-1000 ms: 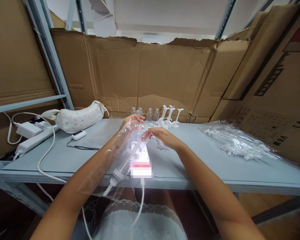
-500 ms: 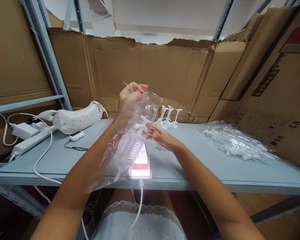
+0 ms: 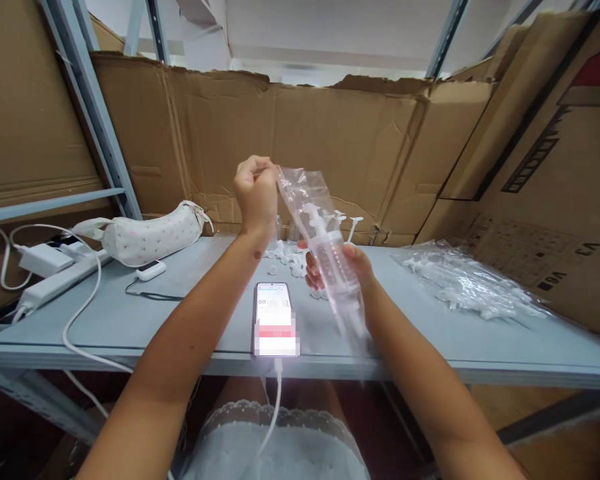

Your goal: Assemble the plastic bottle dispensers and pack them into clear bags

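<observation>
My left hand (image 3: 256, 193) is raised, with its fingers pinched on the top corner of a clear plastic bag (image 3: 305, 183). Inside the bag is a clear, syringe-like plastic tube (image 3: 334, 263) with a white plunger top, tilted, its upper end leaning left. My right hand (image 3: 361, 270) is wrapped round the tube through the bag. Below the tube, the bag's lower part hangs loose and blurred. Behind the hands, white T-topped plungers (image 3: 355, 227) stand on the table, partly hidden by the bag. Several small whitish discs (image 3: 296, 265) lie near them, beside clear cylinders (image 3: 294, 230).
A lit phone (image 3: 274, 320) with a white cable lies at the front edge of the grey table (image 3: 190, 330). Farther left are a white pouch (image 3: 153, 233), a small white device (image 3: 151, 270) and a power strip (image 3: 63, 287). Bagged white parts (image 3: 470, 283) lie right. Cardboard (image 3: 300, 140) walls the back.
The bagged tube has moved right, off my left forearm and away from the phone. My right hand, beside it before, now grips it. My left hand keeps hold of the bag's top.
</observation>
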{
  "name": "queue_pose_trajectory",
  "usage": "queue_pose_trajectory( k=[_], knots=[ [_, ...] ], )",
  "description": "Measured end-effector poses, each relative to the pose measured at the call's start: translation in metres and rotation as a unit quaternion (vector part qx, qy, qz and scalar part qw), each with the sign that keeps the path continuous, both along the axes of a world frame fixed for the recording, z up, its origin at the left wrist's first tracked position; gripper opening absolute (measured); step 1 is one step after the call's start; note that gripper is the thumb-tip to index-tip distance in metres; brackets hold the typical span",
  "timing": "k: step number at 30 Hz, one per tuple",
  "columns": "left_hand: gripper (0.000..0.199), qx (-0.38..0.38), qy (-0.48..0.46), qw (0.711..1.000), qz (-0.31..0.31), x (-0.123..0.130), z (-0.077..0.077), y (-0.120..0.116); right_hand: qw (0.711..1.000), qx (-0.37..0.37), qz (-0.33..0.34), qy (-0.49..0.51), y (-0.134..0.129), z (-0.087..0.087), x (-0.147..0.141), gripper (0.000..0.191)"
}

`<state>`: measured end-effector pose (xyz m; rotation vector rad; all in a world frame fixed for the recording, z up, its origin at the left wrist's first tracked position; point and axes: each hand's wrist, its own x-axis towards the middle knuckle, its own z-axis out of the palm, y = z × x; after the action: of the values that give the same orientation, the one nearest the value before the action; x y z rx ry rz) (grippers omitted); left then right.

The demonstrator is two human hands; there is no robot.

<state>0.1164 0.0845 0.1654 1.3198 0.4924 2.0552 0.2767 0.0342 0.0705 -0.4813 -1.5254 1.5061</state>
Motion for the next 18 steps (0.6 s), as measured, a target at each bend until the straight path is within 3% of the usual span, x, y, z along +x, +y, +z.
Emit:
queue_pose_trajectory(
  k=[4,6,12,18],
  knots=[
    [0.022,0.012,-0.001,0.997,0.077,-0.016,-0.021,0.025,0.999,-0.016,-0.041,0.007,0.001,0.007,0.008,0.053],
    [0.022,0.003,0.002,0.997,0.072,-0.022,-0.034,0.034,0.999,-0.028,-0.036,-0.022,0.004,0.006,0.009,0.050],
    [0.014,-0.109,0.046,0.992,-0.032,-0.044,-0.066,0.048,0.994,-0.043,-0.021,-0.096,0.020,-0.005,0.010,0.052],
    [0.010,-0.171,0.044,0.959,-0.220,-0.059,-0.072,0.051,0.989,-0.059,-0.048,-0.126,0.027,-0.010,0.014,0.049]
  ],
)
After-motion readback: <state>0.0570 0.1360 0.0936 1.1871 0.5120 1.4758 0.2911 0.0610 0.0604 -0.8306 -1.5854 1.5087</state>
